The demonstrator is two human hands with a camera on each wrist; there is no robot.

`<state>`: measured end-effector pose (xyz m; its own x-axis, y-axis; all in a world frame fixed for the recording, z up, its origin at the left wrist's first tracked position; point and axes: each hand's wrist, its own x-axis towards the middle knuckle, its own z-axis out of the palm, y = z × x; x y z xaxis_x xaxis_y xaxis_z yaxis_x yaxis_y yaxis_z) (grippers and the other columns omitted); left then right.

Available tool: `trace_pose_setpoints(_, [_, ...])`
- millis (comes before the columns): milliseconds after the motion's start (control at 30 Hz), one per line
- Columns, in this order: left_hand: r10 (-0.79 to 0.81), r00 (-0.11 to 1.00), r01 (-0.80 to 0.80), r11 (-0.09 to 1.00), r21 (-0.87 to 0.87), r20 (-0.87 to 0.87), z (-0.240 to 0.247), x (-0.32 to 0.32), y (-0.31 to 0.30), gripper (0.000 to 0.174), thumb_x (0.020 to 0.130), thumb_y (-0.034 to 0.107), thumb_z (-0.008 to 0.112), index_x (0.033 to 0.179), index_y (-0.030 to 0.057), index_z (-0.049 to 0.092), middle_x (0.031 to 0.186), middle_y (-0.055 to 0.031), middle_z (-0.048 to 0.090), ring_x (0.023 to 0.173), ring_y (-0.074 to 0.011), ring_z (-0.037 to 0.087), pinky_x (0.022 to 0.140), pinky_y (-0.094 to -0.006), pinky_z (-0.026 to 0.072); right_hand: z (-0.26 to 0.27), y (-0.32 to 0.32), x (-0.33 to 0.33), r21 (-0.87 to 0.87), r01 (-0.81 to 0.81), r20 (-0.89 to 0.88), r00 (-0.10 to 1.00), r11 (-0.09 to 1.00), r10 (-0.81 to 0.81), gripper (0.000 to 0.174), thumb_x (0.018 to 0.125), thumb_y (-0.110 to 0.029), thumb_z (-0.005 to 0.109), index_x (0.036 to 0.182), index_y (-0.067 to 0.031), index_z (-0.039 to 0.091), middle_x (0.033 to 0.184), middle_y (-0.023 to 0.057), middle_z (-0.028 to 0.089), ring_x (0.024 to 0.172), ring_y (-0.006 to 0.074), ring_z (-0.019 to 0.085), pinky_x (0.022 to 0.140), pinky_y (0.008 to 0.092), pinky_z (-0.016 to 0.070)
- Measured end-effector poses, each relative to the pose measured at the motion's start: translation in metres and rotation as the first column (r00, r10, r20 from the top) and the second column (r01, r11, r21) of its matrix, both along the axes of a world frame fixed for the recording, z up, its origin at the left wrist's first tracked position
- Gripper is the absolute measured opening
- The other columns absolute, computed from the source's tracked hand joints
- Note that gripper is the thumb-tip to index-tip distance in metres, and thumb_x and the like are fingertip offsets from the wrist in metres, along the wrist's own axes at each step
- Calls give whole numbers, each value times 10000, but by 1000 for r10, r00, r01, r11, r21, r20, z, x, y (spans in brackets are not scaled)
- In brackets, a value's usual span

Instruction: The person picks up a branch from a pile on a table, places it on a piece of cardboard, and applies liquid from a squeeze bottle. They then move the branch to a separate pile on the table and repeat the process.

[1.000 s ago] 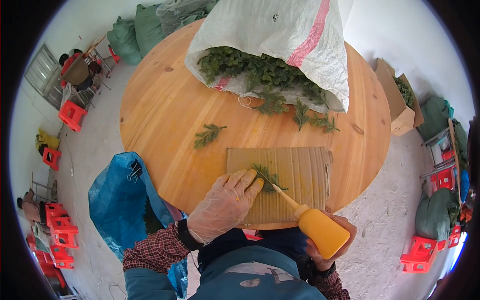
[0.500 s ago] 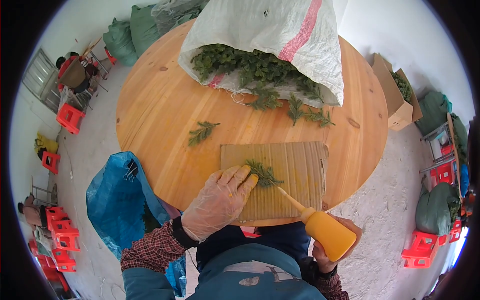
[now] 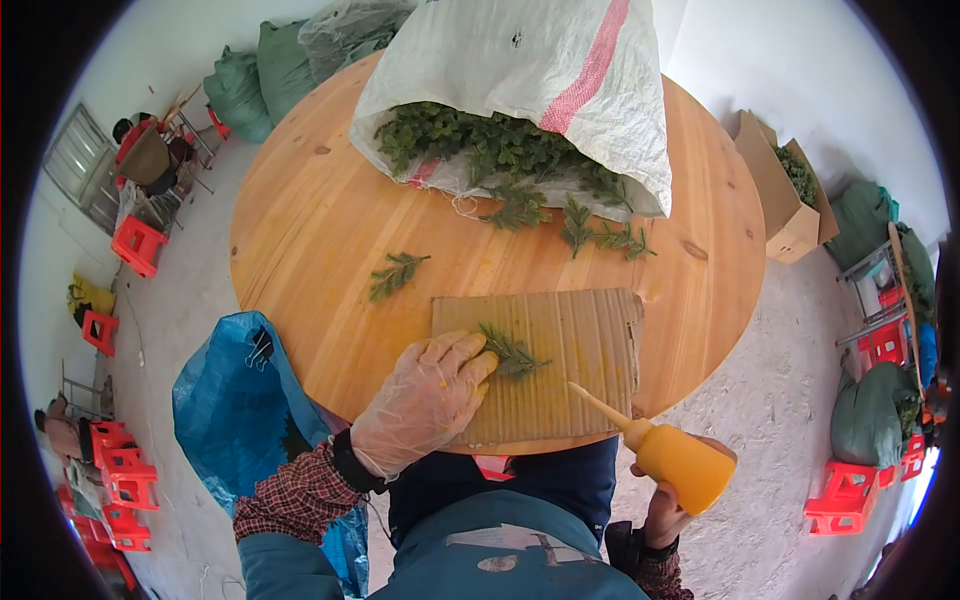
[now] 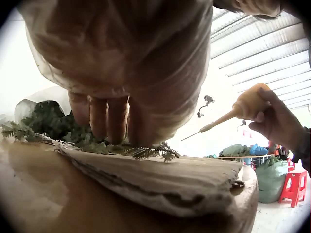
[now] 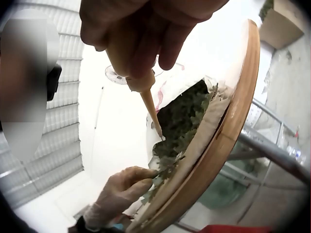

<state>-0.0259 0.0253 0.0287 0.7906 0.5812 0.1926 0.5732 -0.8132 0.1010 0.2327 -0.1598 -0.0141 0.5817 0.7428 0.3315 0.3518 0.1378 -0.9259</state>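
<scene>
1. the left hand [image 3: 415, 405], in a clear glove, is pinching a conifer sprig [image 3: 515, 357] between thumb and fingertips, at the end away from the bottle.
2. that sprig is lying over the corrugated cardboard [image 3: 590, 330], near the edge of the round wooden table [image 3: 330, 210], its bare stem end pointing right.
3. the right hand [image 3: 668, 512] is gripping a yellow squeeze bottle [image 3: 688, 468], fingers wrapped round its body; its long nozzle [image 3: 603, 408] is aiming at the stem, tip just apart from it.
4. to my eye they're working on dabbing the stem; whether any liquid is sitting there i can't tell.
5. the next move seems to be calling for a steady left pinch, and either another touch of the nozzle or moving the sprig on.
</scene>
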Motion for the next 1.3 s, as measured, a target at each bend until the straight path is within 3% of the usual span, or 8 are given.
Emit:
trace_pose_setpoints(67, [46, 996, -46, 999, 4, 72, 6, 2, 2, 451, 888, 206, 645, 1306, 49, 579, 1303, -141, 565, 1223, -283, 527, 991, -402, 433, 12, 6, -3, 68, -59, -134, 989, 996, 68, 687, 967, -590, 546, 1269, 26, 505, 1092, 133, 617, 769, 210, 670, 718, 305, 562])
trace_pose_setpoints(267, [73, 983, -89, 992, 86, 169, 14, 24, 12, 486, 839, 235, 691, 1295, 104, 588, 1237, -90, 586, 1220, -290, 526, 1033, -443, 399, -3, 30, 0, 273, -33, -487, 857, 961, 168, 577, 994, -485, 565, 1314, -9, 504, 1178, 124, 631, 853, 199, 662, 711, 289, 532])
trace_pose_setpoints(400, [-43, 998, 47, 993, 106, -48, 0, 21, 23, 463, 838, 251, 683, 1268, 103, 596, 1173, -94, 595, 1183, -290, 540, 1049, -454, 380, 2, 59, -22, 365, -82, -643, 698, 927, 315, 531, 1001, -432, 572, 1329, -20, 502, 1205, 114, 635, 900, 192, 647, 733, 294, 515])
trace_pose_setpoints(700, [587, 802, -538, 790, 293, -111, 16, -68, 70, 376, 855, 229, 626, 1200, 81, 621, 1119, -114, 619, 1088, -297, 571, 964, -458, 408, -16, 73, -35, 322, -242, -696, 596, 915, 402, 535, 982, -419, 606, 1306, -4, 507, 1156, 134, 643, 880, 210, 645, 745, 323, 529])
trace_pose_setpoints(867, [507, 852, -520, 797, 308, 127, 27, -60, 97, 355, 852, 211, 626, 1175, 64, 633, 1101, -126, 622, 1077, -324, 570, 951, -455, 419, -15, 65, -26, 265, -304, -711, 579, 915, 399, 580, 948, -429, 654, 1295, 11, 503, 1125, 154, 645, 858, 218, 655, 716, 318, 554])
trace_pose_setpoints(933, [297, 938, -328, 927, 183, 179, 32, -36, 115, 342, 852, 192, 622, 1168, 66, 651, 1084, -135, 629, 1081, -334, 573, 940, -456, 427, -15, 64, -26, 248, -310, -706, 591, 918, 391, 580, 946, -428, 656, 1294, 10, 503, 1122, 154, 646, 854, 216, 656, 712, 314, 556])
trace_pose_setpoints(1033, [126, 982, -147, 978, 148, 138, 23, 6, 144, 306, 843, 180, 630, 1130, 82, 677, 1074, -136, 637, 1080, -330, 578, 927, -456, 426, -15, 63, -24, 229, -317, -689, 615, 920, 383, 580, 943, -427, 660, 1293, 9, 504, 1115, 155, 648, 846, 211, 658, 702, 308, 560])
trace_pose_setpoints(1300, [163, 986, -153, 973, 172, -46, -15, 68, 185, 279, 854, 234, 638, 1098, 116, 705, 1084, -117, 623, 1089, -313, 560, 964, -446, 418, -22, 54, -23, 237, -252, -724, 598, 938, 344, 591, 942, -442, 654, 1307, -2, 503, 1135, 148, 646, 875, 213, 660, 721, 311, 558])
